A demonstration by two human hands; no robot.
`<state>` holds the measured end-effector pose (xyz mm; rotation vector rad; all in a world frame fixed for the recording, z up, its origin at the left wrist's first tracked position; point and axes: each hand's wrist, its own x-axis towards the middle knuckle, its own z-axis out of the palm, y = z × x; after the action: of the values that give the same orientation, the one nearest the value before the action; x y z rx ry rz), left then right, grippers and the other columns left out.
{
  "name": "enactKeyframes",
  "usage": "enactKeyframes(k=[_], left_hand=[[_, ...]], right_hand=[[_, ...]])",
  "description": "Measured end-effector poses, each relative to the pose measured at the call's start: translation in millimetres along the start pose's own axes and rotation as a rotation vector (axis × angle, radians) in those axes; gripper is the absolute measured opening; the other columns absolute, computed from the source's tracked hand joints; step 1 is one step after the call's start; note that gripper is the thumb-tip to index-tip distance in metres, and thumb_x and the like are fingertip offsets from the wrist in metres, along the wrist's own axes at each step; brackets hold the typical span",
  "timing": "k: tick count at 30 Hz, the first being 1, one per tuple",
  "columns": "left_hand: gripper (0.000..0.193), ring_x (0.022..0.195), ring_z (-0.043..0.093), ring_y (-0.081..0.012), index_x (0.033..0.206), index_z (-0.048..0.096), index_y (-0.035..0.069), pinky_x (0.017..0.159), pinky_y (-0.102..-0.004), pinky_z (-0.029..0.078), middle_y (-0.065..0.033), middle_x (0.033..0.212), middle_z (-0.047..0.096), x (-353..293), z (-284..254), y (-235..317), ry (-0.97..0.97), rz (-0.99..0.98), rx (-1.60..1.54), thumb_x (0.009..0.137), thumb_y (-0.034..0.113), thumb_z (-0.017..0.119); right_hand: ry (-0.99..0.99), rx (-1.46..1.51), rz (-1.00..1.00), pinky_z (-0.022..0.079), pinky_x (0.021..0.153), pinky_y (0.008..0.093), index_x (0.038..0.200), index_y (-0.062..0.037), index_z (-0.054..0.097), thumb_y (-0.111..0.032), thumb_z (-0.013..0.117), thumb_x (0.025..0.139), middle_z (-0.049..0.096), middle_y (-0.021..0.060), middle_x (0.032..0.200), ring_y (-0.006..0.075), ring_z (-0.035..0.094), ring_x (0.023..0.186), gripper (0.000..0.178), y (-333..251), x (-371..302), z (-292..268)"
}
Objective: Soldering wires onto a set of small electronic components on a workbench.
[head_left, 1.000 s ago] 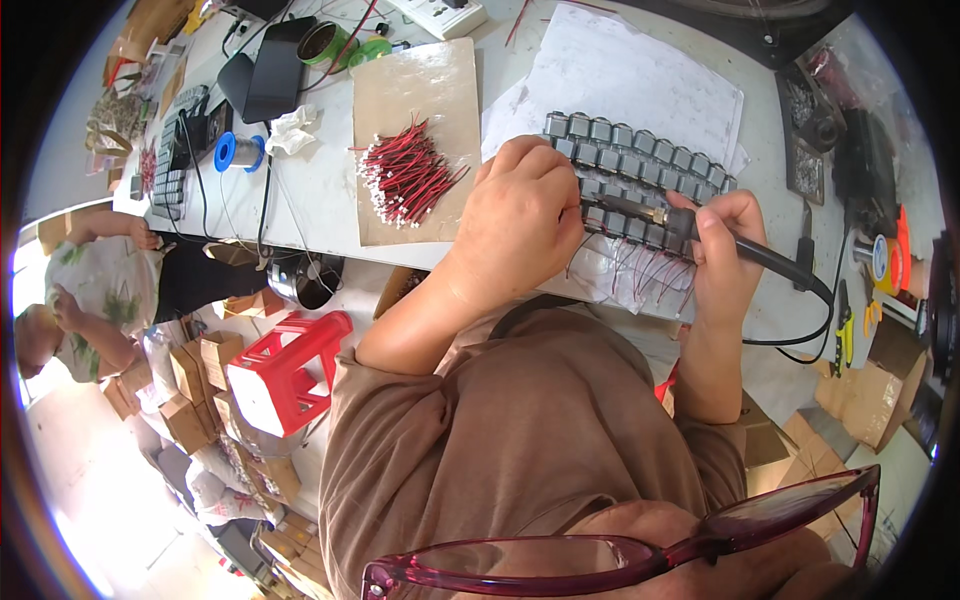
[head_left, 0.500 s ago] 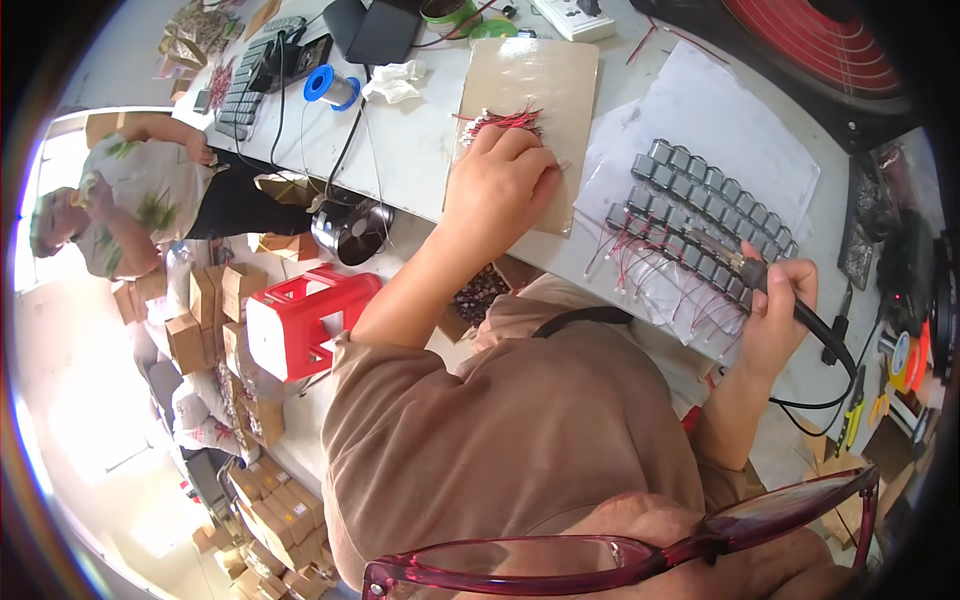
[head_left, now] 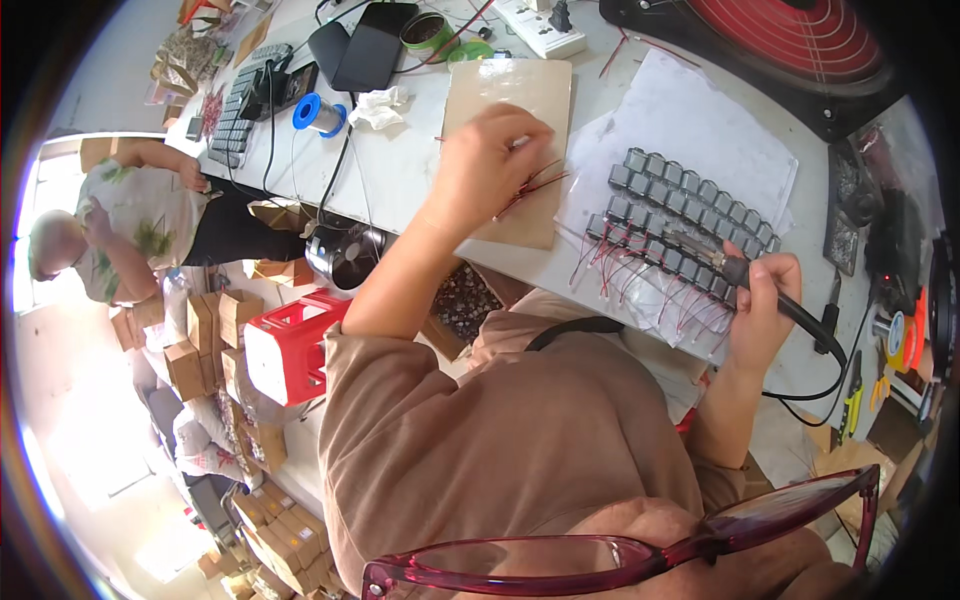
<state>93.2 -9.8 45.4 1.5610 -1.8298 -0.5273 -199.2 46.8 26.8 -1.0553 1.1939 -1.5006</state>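
Note:
My left hand (head_left: 490, 160) is over a tan board (head_left: 510, 85), its fingers curled in a pinch. Thin red and black wires (head_left: 532, 190) stick out below it, apparently held; the exact grip is hidden under the fingers. Closed around the dark handle of a soldering iron (head_left: 735, 268) is my right hand (head_left: 768, 300). The iron's metal shaft points left across rows of small grey blocks (head_left: 690, 185). Red and white wires (head_left: 625, 270) trail from the near-left blocks toward the table's front edge.
White paper (head_left: 690, 100) lies under the blocks. A blue solder spool (head_left: 320, 115), crumpled tissue (head_left: 380, 107) and green tin (head_left: 428, 38) stand farther left. A fan (head_left: 800, 40) occupies the far right. The iron's black cable (head_left: 835, 365) loops right. Another person (head_left: 145, 200) stands left.
My left hand has lifted and turned above the wire pile, and wires now stick out below it. The right hand still holds the soldering iron over the blocks. The whole view has shifted slightly.

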Motion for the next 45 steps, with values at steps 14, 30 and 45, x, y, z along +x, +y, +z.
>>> enactKeyframes(k=[14, 30, 45], left_hand=[[0.009, 0.069, 0.059, -0.0207, 0.081, 0.066, 0.006, 0.062, -0.0309, 0.049, -0.0050, 0.079, 0.064, -3.9, 5.7, 4.6, -0.079, 0.052, 0.253, 0.076, 0.014, 0.065], [0.010, 0.069, 0.058, -0.0160, 0.082, 0.066, 0.002, 0.064, -0.0271, 0.047, -0.0063, 0.076, 0.063, -32.0, 45.2, 68.9, -0.159, -0.056, -0.381, 0.073, 0.005, 0.069], [0.014, 0.101, 0.050, -0.0303, 0.071, 0.058, 0.009, 0.090, -0.0402, 0.034, -0.0020, 0.088, 0.061, -47.2, 103.3, 70.4, 0.133, 0.282, -0.099, 0.064, 0.003, 0.069]], right_hand=[[0.002, 0.024, 0.004, 0.048, 0.090, 0.0432, 0.079, -0.0043, 0.045, -0.005, 0.053, 0.084, 0.037, -0.0037, 0.056, 0.0022, 0.034, 0.050, 0.010, -0.5, -0.3, 0.4], [-0.015, 0.037, -0.049, 0.047, 0.091, 0.0388, 0.079, -0.0044, 0.045, -0.006, 0.056, 0.084, 0.035, -0.0065, 0.056, 0.0009, 0.030, 0.051, 0.012, -5.0, -4.6, -10.2], [0.026, -0.001, -0.194, 0.046, 0.093, 0.0464, 0.081, -0.0041, 0.044, -0.002, 0.055, 0.083, 0.041, -0.0024, 0.063, 0.0032, 0.039, 0.057, 0.011, 10.1, -20.7, -22.6]])
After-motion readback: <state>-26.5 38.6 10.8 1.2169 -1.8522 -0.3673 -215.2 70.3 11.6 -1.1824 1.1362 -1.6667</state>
